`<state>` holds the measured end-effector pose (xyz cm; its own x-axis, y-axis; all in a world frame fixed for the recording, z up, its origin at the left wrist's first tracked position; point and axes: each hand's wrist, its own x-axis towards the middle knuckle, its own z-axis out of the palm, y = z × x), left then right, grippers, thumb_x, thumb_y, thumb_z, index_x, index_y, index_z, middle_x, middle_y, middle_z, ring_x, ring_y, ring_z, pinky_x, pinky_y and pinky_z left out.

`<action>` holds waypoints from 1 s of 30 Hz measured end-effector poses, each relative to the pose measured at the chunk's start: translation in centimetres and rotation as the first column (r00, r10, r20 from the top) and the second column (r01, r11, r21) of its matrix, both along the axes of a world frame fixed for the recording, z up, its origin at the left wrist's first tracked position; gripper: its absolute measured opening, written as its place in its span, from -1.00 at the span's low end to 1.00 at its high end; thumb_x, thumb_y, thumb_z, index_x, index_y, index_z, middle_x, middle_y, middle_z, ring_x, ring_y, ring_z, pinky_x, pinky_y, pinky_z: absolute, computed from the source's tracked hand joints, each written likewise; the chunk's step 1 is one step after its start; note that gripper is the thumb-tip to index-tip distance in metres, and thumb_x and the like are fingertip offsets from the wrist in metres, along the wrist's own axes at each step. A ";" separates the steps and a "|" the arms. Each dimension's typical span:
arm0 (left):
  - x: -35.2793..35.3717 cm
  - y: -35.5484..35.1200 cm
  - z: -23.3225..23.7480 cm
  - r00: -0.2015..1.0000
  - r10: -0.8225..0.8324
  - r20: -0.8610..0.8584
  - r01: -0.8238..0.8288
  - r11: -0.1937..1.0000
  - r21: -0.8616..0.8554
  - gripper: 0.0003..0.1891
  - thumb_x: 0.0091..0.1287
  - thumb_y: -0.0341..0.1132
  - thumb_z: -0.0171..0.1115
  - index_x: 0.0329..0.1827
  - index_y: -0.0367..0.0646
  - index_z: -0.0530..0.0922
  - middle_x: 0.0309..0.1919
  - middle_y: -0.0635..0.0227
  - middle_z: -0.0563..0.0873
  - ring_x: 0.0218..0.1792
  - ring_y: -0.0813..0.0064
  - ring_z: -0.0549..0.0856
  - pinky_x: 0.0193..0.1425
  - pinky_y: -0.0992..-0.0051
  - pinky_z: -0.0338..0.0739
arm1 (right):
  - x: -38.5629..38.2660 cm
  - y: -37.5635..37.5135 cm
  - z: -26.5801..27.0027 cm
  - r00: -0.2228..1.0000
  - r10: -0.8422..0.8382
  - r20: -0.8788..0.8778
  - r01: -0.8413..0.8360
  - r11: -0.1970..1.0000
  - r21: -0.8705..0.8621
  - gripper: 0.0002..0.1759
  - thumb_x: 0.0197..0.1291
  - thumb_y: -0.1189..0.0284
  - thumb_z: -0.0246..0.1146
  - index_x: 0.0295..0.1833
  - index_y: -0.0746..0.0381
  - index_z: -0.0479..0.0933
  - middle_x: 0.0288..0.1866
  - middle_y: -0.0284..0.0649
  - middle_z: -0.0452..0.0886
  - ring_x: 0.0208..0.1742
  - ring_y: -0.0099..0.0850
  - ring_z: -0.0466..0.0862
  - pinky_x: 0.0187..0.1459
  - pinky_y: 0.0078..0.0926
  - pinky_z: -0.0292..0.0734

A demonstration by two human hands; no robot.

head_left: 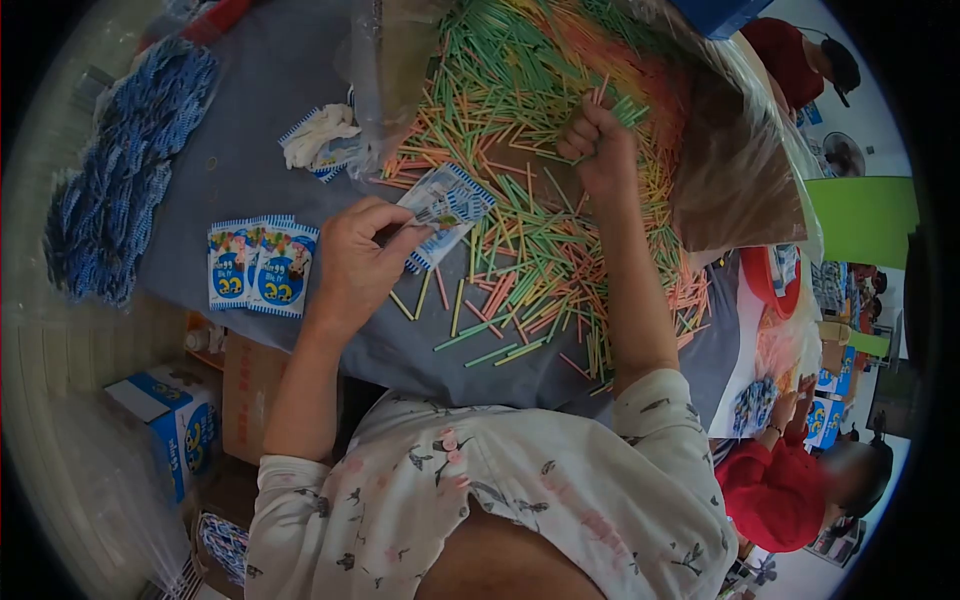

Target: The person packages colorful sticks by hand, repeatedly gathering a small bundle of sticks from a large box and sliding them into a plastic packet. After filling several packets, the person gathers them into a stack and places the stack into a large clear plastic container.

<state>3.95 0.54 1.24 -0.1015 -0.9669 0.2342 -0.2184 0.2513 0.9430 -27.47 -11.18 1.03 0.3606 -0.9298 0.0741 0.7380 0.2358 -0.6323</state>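
Observation:
My left hand (362,255) pinches a small blue-and-white plastic packet (462,196) between thumb and fingers, over the near left edge of a big heap of thin coloured sticks (530,270). The sticks are green, orange, pink and yellow. Above the heap, my right hand (603,150) is closed around a small bunch of sticks (628,110), whose green ends poke out of the fist. Several printed packets (262,268) lie overlapped to the left of my left hand. A crumpled whitish wad (322,135) rests on another packet farther back.
A long pile of blue-and-white packets (130,170) lies along the left. Clear plastic sheeting (740,170) borders the heap on the right. Boxes (185,425) stand below the table at left. A person in red (775,490) sits at lower right; another person (785,60) is at upper right.

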 end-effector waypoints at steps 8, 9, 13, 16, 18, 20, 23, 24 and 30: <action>-0.2 -0.3 0.4 0.999 0.042 -0.007 -0.042 0.993 -0.114 -0.84 0.10 -0.51 0.48 -0.29 -0.35 0.69 -0.43 0.30 0.69 -0.38 0.49 0.64 -0.30 0.50 0.47 | 4.4 1.1 1.2 0.619 -0.393 -0.680 0.240 0.919 -0.313 -0.58 0.53 0.15 0.04 0.09 0.29 0.56 -0.49 -0.33 0.47 -0.43 -0.46 0.43 -0.31 -0.32 0.43; -0.3 -0.3 0.4 0.998 0.043 -0.050 -0.048 0.993 -0.104 -0.84 0.09 -0.51 0.49 -0.29 -0.35 0.69 -0.42 0.30 0.70 -0.36 0.48 0.65 -0.28 0.50 0.49 | 4.7 1.2 1.3 0.536 -0.443 -0.719 0.116 0.882 -0.457 -0.44 0.54 0.04 -0.02 0.17 0.35 0.53 -0.40 -0.26 0.58 -0.28 -0.41 0.56 -0.17 -0.32 0.50; -0.5 -0.7 0.5 0.999 0.042 -0.012 -0.043 0.990 -0.137 -0.82 0.07 -0.54 0.50 -0.29 -0.34 0.69 -0.40 0.30 0.71 -0.36 0.52 0.65 -0.28 0.52 0.50 | 6.7 4.3 5.9 0.728 -0.320 -0.606 0.095 0.923 -0.373 -0.30 0.54 -0.08 -0.14 0.10 0.40 0.54 -0.22 -0.07 0.70 0.08 -0.27 0.62 0.11 -0.20 0.52; -1.6 -1.1 0.1 0.995 0.026 -0.101 -0.039 0.991 -0.131 -0.82 0.05 -0.58 0.51 -0.29 -0.33 0.69 -0.39 0.32 0.72 -0.39 0.57 0.64 -0.30 0.55 0.50 | 8.2 6.1 7.6 0.845 -0.211 -0.492 -0.005 0.916 -0.401 -0.28 0.53 -0.11 -0.15 0.09 0.40 0.53 -0.22 -0.05 0.70 0.17 -0.21 0.61 0.23 -0.13 0.48; -2.2 -1.4 -0.1 0.973 -0.023 -0.229 -0.014 0.987 -0.160 -0.82 0.05 -0.61 0.51 -0.29 -0.33 0.69 -0.40 0.35 0.71 -0.41 0.61 0.63 -0.33 0.57 0.49 | 9.9 6.7 7.6 0.784 -0.311 -0.538 -0.086 0.803 -0.590 -0.27 0.52 -0.11 -0.14 0.04 0.41 0.55 -0.23 -0.03 0.70 0.03 -0.23 0.67 0.17 -0.16 0.52; -2.5 -1.4 -0.1 0.963 -0.057 -0.264 0.015 0.987 -0.158 -0.83 0.11 -0.64 0.45 -0.24 -0.33 0.69 -0.33 0.36 0.71 -0.32 0.63 0.65 -0.23 0.61 0.53 | 11.2 7.6 8.0 0.735 -0.321 -0.598 -0.088 0.828 -0.553 -0.27 0.51 -0.12 -0.13 -0.03 0.40 0.58 -0.22 -0.04 0.70 -0.02 -0.25 0.69 0.15 -0.20 0.53; -2.4 -1.4 -0.3 0.955 -0.087 -0.283 0.044 0.987 -0.153 -0.83 0.18 -0.68 0.39 -0.18 -0.35 0.68 -0.25 0.36 0.71 -0.22 0.63 0.68 -0.10 0.63 0.60 | 11.7 7.5 6.8 0.650 -0.367 -0.666 -0.053 0.852 -0.521 -0.32 0.49 -0.08 -0.03 -0.08 0.38 0.64 -0.21 -0.11 0.74 -0.09 -0.38 0.70 0.11 -0.34 0.52; -2.4 -1.5 -0.5 0.958 -0.093 -0.272 0.053 0.987 -0.151 -0.83 0.18 -0.68 0.39 -0.17 -0.35 0.68 -0.24 0.35 0.71 -0.21 0.61 0.69 -0.07 0.62 0.62 | 11.6 7.4 6.7 0.664 -0.356 -0.657 -0.060 0.851 -0.522 -0.36 0.47 -0.06 0.02 -0.08 0.37 0.65 -0.19 -0.10 0.73 -0.04 -0.39 0.68 0.12 -0.36 0.52; -3.7 -1.4 -0.8 0.778 -0.128 -0.615 0.161 0.987 -0.001 -0.81 0.19 -0.61 0.43 -0.13 -0.34 0.71 -0.27 0.37 0.77 -0.23 0.66 0.70 -0.16 0.62 0.61 | 12.1 6.8 6.1 0.832 -0.272 -0.483 -0.018 0.857 -0.514 -0.48 0.41 0.10 0.17 0.18 0.33 0.58 0.00 -0.08 0.70 0.09 -0.35 0.65 0.20 -0.38 0.50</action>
<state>0.29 -0.90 0.43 -0.0927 -0.9643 0.2480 0.4435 0.1830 0.8774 -15.38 -4.37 7.09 0.3579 -0.8631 0.3564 0.2595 -0.2747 -0.9258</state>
